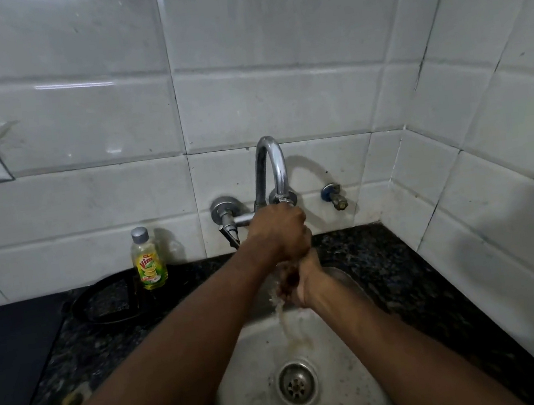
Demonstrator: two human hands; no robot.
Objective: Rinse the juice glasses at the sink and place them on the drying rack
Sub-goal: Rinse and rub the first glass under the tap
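Dark worktop (pixel 386 254) surrounds the steel sink (pixel 258 392), lower centre. Left hand (pixel 280 231) is curled at the tap (pixel 271 167), right hand (pixel 300 281) under the stream; their hold cannot be told. No glass or rack is seen; rinsing is judged unfinished.

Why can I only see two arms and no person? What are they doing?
The camera sits on the person's head and looks down, so you see only their arms, just as they do. Both hands are close together under the tap: the left hand is above and the right hand is just below it. From them, water runs down into the metal sink, toward the drain. The fingers are curled, perhaps round a clear glass, but I cannot make one out. On the dark counter, to the left, stands a yellow bottle of dish soap.
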